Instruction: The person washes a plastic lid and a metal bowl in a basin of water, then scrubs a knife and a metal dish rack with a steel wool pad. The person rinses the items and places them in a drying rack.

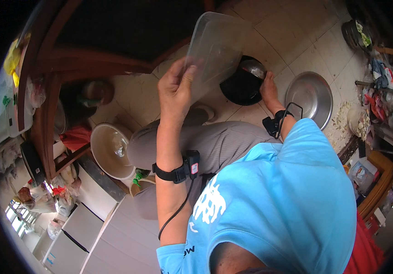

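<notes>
Left hand (178, 86) grips a translucent lid (217, 48) by its left edge.

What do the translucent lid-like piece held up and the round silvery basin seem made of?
Translucent lid-like piece: probably smooth plastic, being see-through with rounded corners. Round silvery basin: likely metal, perhaps stainless steel, moderately shiny, judging by its grey sheen and highlights.

One translucent lid (215, 52), one steel basin (310, 97), two wristbands (168, 175)

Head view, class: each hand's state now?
Left hand: closed, holding a clear plastic piece.
Right hand: at the dark round object's edge; grip cannot be told.
</notes>
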### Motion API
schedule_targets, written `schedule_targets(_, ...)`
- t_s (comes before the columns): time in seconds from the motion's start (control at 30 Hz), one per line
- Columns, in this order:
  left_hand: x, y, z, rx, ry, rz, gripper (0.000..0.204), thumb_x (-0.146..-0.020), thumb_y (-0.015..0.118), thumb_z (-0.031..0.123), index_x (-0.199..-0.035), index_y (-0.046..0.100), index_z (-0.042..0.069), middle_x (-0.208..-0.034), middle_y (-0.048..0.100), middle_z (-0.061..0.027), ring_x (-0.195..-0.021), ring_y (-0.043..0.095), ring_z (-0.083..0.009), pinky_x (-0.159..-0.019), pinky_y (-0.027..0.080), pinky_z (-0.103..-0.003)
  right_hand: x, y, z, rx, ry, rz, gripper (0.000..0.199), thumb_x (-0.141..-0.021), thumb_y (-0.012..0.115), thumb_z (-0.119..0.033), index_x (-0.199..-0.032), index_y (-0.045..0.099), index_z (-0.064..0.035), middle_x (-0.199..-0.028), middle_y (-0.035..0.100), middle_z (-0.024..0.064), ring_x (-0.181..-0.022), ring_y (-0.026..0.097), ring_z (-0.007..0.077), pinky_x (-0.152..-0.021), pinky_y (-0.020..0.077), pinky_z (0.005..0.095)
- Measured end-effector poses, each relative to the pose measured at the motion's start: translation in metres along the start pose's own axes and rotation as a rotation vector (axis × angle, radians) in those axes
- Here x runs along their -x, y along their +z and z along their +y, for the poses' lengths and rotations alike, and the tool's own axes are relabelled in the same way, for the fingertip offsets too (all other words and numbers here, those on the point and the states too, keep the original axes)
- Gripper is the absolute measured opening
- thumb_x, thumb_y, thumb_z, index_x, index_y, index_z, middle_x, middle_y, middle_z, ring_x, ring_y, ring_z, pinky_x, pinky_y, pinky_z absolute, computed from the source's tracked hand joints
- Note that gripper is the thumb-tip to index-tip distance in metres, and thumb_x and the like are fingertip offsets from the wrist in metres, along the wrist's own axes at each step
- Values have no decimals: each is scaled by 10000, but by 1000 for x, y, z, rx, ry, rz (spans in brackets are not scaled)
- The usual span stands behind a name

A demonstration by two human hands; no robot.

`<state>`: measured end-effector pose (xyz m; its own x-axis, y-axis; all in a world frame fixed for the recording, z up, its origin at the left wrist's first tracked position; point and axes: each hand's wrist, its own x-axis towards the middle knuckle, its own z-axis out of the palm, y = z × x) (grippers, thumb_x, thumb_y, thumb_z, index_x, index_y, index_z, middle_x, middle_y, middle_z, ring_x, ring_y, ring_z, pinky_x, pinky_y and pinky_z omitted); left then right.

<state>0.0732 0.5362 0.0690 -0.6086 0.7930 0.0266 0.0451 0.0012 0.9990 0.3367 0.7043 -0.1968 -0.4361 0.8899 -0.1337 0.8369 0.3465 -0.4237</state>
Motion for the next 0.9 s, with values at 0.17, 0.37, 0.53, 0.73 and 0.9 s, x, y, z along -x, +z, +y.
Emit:
schedule_targets(0.17, 2, -9, 5, 64, 1, 18, 247, -956, 583, 75, -1170, 631, -39, -1090, 704, -112, -1016, 651, -154, -904, 493, -272, 0, -13, -6, -40, -135, 114, 520, -836, 481, 72, -1316, 322, -46, -1231, 492, 299, -954, 560, 541, -807, 481, 565)
schedule_targets(0.37, -12, -22, 17, -47, 47, -78, 271, -959, 593, 98, -1208, 618, -7, -1120, 700, -114, -1038, 655, -171, -934, 508, -310, -14, -16, -2, -191, 65, 202, 492, -850, 469, 61, -1306, 318, -43, -1107, 546, 299, -902, 582, 473, -751, 491, 522)
schedule_targets(0.53, -23, -27, 32, 1, 160, -140, 263, -932, 600, 101, -1159, 651, -21, -1032, 717, -103, -975, 662, -146, -871, 501, -265, -21, -41, -15, -645, 357, 114, 490, -840, 416, 72, -1306, 282, 7, -768, 592, 202, -496, 599, 241, -412, 503, 355)
schedule_targets(0.73, -35, -40, 45, 77, 241, -196, 219, -944, 619, 129, -1123, 673, 15, -1009, 722, -74, -930, 671, -127, -829, 536, -272, -21, -94, -47, -678, 250, 17, 390, -835, 451, 41, -1204, 323, 41, -821, 588, 230, -481, 604, 278, -404, 502, 380)
schedule_targets(0.9, -44, -56, 59, 69, 367, -237, 221, -972, 600, 163, -1150, 675, 54, -1059, 723, -95, -964, 694, -172, -840, 586, -351, -29, -133, -74, -657, 209, 21, 433, -825, 489, -1, -1227, 333, 46, -836, 605, 241, -491, 619, 288, -392, 511, 380)
